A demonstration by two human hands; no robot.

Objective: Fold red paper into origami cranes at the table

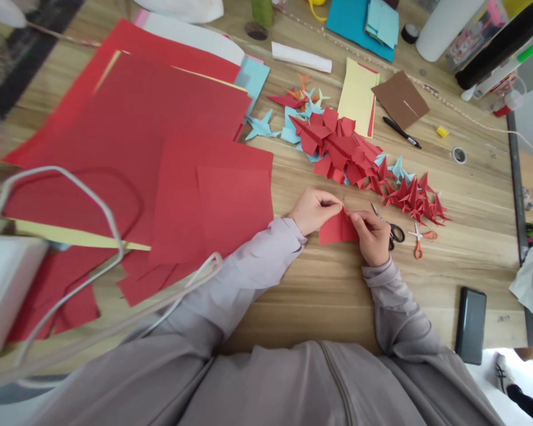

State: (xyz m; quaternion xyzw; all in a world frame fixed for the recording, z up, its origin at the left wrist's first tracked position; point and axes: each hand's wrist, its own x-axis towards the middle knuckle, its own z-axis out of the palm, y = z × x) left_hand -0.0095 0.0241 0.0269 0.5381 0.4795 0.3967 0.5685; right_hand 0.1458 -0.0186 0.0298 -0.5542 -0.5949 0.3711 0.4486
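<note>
A small sheet of red paper [334, 231] with a crease lies on the table in front of me. My left hand [314, 210] pinches its far edge between thumb and fingers. My right hand [372, 234] is closed on the paper's right side, with the thumb near the far corner. Just beyond both hands is a long heap of folded red paper pieces [337, 142], with light blue ones among them. Black-handled scissors [396, 235] lie partly hidden behind my right hand. Orange-handled scissors [419, 239] rest farther right.
Large red sheets [128, 118] cover the left side, crossed by a white cable [111, 219] from a white box [9, 290]. Yellow paper [356, 97], brown paper [400, 99], a black pen [402, 132] and a tape roll [459, 155] lie beyond. A black phone-like device [471, 325] sits right.
</note>
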